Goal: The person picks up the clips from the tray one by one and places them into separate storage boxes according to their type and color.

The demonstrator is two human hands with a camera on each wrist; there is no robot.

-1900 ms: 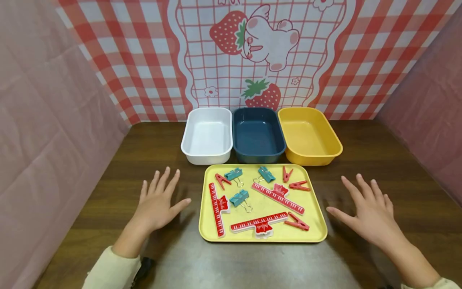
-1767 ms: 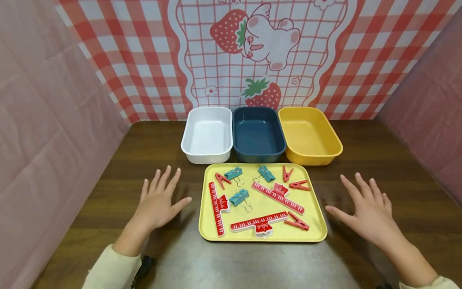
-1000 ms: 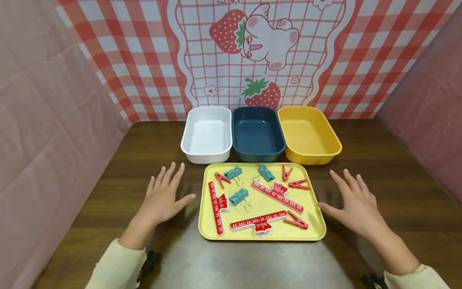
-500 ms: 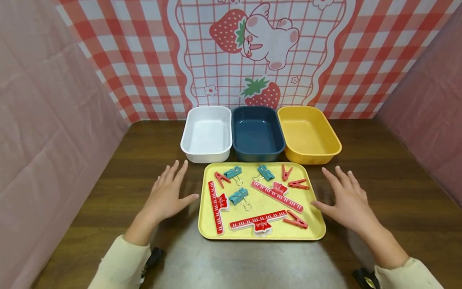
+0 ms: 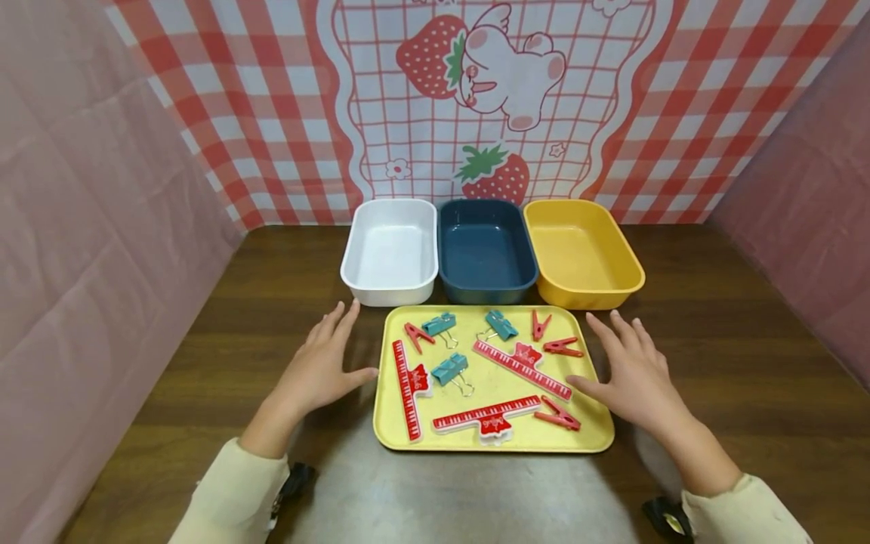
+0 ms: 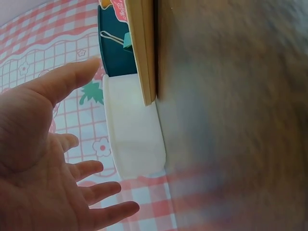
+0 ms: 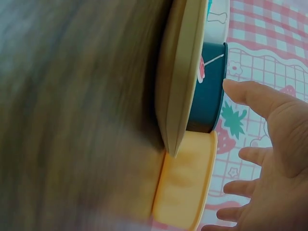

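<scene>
A yellow tray lies between my hands in the head view. On it are teal binder clips, small red clothespins and red piano-keyboard clips. Fingers spread, my left hand is beside the tray's left edge, its thumb near the rim and nothing in its grasp. My right hand is at the right edge, thumb reaching over the rim near a keyboard clip, and holds nothing. Both wrist views show the tray edge-on, with each hand spread.
Behind the tray stand a white bin, a dark blue bin and a yellow bin, side by side. A checked strawberry cloth hangs at the back of the wooden table. Pink cloth hangs at the sides.
Both hands have moved inward to the tray, the right hand farther, its thumb now over the tray's right rim. The clips, tray and bins have stayed put.
</scene>
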